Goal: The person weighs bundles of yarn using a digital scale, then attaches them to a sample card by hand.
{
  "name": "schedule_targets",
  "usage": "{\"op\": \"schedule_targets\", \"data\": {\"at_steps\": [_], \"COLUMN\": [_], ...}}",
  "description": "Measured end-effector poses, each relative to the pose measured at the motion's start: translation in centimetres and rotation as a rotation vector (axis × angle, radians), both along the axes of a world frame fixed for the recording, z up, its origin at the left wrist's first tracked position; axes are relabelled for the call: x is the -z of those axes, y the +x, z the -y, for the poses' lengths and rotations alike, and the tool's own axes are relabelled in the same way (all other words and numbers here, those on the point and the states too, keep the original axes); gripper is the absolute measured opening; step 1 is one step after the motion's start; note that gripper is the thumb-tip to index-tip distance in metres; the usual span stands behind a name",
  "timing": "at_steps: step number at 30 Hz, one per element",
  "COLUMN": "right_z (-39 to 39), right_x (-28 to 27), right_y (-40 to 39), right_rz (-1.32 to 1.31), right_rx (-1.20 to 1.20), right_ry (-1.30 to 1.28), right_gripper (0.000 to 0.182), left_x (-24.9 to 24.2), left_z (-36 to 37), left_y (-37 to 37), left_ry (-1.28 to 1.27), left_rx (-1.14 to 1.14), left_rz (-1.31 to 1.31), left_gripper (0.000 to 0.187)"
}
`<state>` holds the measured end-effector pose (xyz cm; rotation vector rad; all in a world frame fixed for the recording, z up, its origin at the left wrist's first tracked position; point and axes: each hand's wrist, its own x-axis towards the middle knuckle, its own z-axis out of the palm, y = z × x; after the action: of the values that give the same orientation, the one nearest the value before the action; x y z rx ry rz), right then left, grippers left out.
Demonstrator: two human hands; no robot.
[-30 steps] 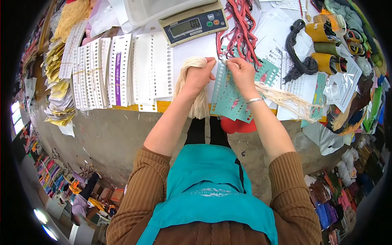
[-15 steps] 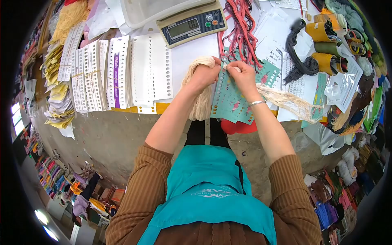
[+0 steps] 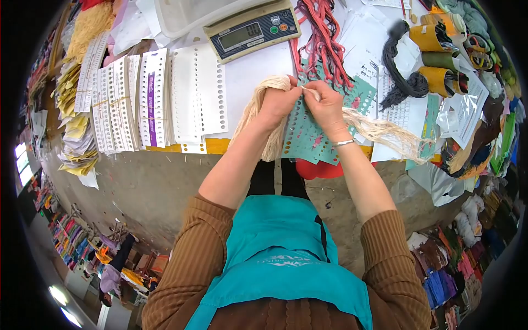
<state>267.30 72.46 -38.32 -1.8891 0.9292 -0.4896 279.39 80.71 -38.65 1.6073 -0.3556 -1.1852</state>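
Observation:
Over the green punched cards (image 3: pixel 297 132), my two hands meet almost fingertip to fingertip. My left hand (image 3: pixel 279 105) is closed around the upper part of a cream yarn skein (image 3: pixel 256 104), whose strands drape down past the wrist to the table edge. My right hand (image 3: pixel 325 107) is pinched, with a short bit of the cream yarn showing between its fingers. A second length of loose cream yarn (image 3: pixel 385 132) spreads out to the right from beside my right wrist. The exact point where both sets of fingertips meet is too small to make out.
A digital scale (image 3: pixel 252 32) carrying a clear plastic tub (image 3: pixel 190 16) stands behind. White punched cards (image 3: pixel 198 91) lie left. Pink-and-grey yarn (image 3: pixel 322 41), a dark grey skein (image 3: pixel 399 71) and yellow card rolls (image 3: pixel 432 38) lie beyond and right.
My fingertips have drawn closer together, the right hand shifting slightly left. The view has turned a little, so the scale and cards appear further left. Both hands keep their hold on the yarn.

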Motion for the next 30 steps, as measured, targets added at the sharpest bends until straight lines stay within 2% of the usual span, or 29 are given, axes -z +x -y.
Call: {"op": "schedule_targets", "data": {"at_steps": [5, 11, 14, 17, 23, 26, 30], "right_z": [0.1, 0.4, 1.3, 1.7, 2.9, 3.2, 3.4], "right_x": [-0.3, -0.2, -0.6, -0.8, -0.5, -0.7, -0.4], "right_y": [0.0, 0.2, -0.1, -0.2, -0.7, -1.0, -1.1], "right_rz": [0.027, -0.040, -0.064, -0.075, -0.075, -0.037, 0.000], "right_rx": [-0.004, 0.067, 0.101, 0.108, 0.043, 0.016, 0.028], "right_ry": [0.037, 0.030, 0.045, 0.065, 0.117, 0.179, 0.331], "right_gripper": [0.013, 0.012, 0.014, 0.015, 0.015, 0.013, 0.011], "left_x": [0.1, 1.5, 0.6, -1.4, 0.8, 1.3, 0.7], "left_z": [0.4, 0.9, 1.7, 2.2, 3.2, 3.9, 4.2], "left_y": [-0.6, -0.3, 0.2, 1.4, 3.0, 3.8, 4.1], "left_ry": [-0.021, -0.094, -0.133, -0.007, 0.043, 0.057, 0.051], "left_rx": [-0.089, 0.086, 0.153, 0.247, 0.372, 0.483, 0.525], "left_rz": [0.076, 0.390, 0.329, 0.040, -0.248, -0.343, -0.279], "left_gripper": [0.009, 0.009, 0.016, 0.022, 0.024, 0.024, 0.020]}}
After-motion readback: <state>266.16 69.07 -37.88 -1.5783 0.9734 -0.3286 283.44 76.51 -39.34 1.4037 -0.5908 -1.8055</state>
